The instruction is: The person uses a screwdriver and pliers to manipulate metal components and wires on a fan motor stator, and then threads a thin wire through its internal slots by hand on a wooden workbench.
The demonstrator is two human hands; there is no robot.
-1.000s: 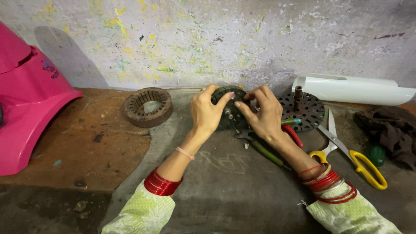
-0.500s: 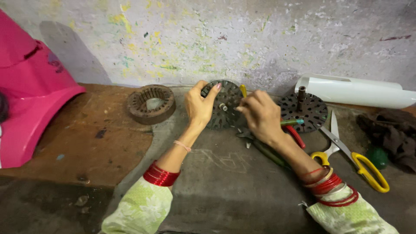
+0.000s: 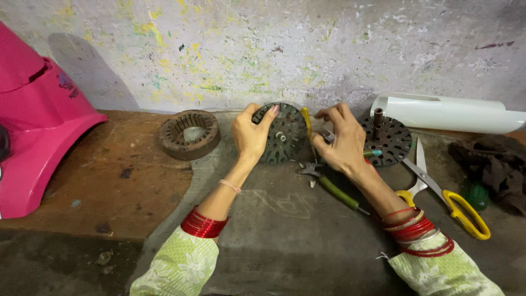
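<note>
A dark round slotted metal disc [image 3: 285, 134] stands tilted on its edge against the wall. My left hand [image 3: 250, 134] grips its left rim, thumb on top. My right hand [image 3: 341, 140] is at its right side, fingers pinched together near a yellow-handled tool [image 3: 306, 121] that sticks up behind the disc; whether the fingers hold something small is hidden. Green-handled pliers [image 3: 334, 189] lie on the grey surface just below my right hand.
A second perforated disc with a shaft [image 3: 388, 140] lies right of my hand. A rusty ring core [image 3: 189, 133] sits at left, a pink housing [image 3: 38, 118] far left. Yellow-handled scissors [image 3: 446, 194], a white tube [image 3: 446, 113] and a dark rag [image 3: 493, 164] are at right.
The disc has been tipped up more upright toward the wall. My right hand moved from its top rim to its right side, near the yellow tool.
</note>
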